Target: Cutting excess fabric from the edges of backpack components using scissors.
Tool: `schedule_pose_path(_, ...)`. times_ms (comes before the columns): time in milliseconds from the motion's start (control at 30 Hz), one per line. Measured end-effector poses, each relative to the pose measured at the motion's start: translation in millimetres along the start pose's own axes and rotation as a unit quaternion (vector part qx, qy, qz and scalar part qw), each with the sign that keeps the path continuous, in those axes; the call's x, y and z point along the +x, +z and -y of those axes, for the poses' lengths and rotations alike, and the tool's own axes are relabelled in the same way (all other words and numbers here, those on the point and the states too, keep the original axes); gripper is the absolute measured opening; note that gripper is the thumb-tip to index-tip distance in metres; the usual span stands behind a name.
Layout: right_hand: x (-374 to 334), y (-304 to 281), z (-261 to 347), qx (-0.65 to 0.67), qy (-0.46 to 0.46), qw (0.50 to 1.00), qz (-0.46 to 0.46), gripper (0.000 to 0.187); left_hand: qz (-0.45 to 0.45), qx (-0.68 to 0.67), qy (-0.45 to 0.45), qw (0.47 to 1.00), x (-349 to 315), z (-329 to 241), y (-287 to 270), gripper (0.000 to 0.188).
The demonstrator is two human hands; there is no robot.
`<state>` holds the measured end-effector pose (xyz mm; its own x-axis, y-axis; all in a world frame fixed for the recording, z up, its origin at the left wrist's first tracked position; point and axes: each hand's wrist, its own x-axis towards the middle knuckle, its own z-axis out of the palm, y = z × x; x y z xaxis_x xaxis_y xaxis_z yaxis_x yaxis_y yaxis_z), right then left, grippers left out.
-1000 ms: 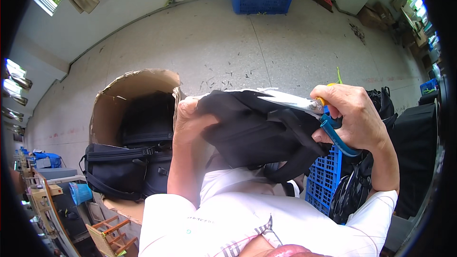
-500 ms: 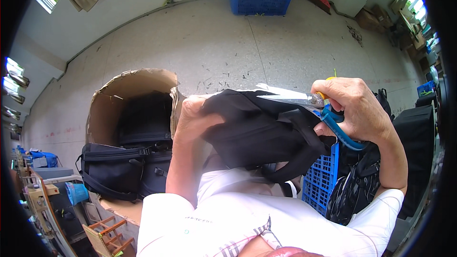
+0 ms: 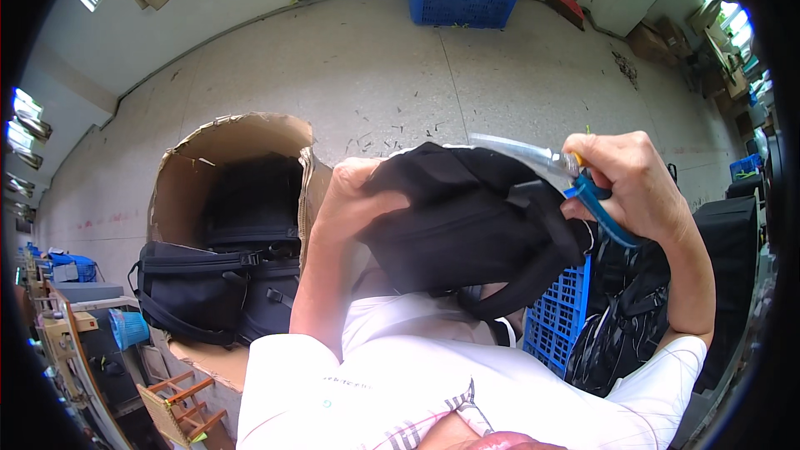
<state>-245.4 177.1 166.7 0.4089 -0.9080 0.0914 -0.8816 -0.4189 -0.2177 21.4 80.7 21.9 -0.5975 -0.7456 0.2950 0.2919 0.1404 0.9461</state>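
Note:
My left hand point(image 3: 358, 196) is closed on the left end of a black fabric bag point(image 3: 467, 225) held over my lap. A black strap point(image 3: 567, 237) hangs down along the bag's right side. My right hand point(image 3: 631, 179) grips a pair of scissors point(image 3: 529, 150) with blue and yellow handle parts. Their blades point left, just above the bag's upper right edge, and look nearly together. From this view I cannot tell whether they touch the fabric or a thread.
At my left stands an open cardboard box point(image 3: 179, 200) holding black backpacks point(image 3: 196, 292). To my right are a blue plastic crate point(image 3: 554, 317) and more black bags point(image 3: 625, 325). Stacked blue crates point(image 3: 462, 4) stand by the far wall. Dark scraps litter the floor point(image 3: 333, 75).
The scissor blades, spread apart earlier, have come nearly together. My right hand has moved slightly right with the scissors. The left hand and bag have shifted slightly right.

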Motion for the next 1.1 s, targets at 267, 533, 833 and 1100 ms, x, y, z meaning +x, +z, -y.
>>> schedule_pose_path(267, 24, 32, -11, 0.39, 0.109, 0.914, -0.038, 0.045, 0.071, 0.124, 0.042, 0.989, 21, 4, 39, 0.05)
schedule_pose_path(533, -1, 54, -22, 0.465, 0.155, 0.859, -0.15, 0.039, -0.073, -0.104, -0.139, 0.982, -4, 40, 7, 0.024)
schedule_pose_path(833, -35, 74, 18, 0.489, 0.221, 0.815, -0.219, 0.042, 0.128, 0.101, -0.125, 0.979, 70, -35, -27, 0.021)
schedule_pose_path(1100, -81, 84, -7, 0.197, 0.186, 0.959, -0.085, 0.072, 0.131, 0.062, -0.113, 0.983, 43, 39, -18, 0.029)
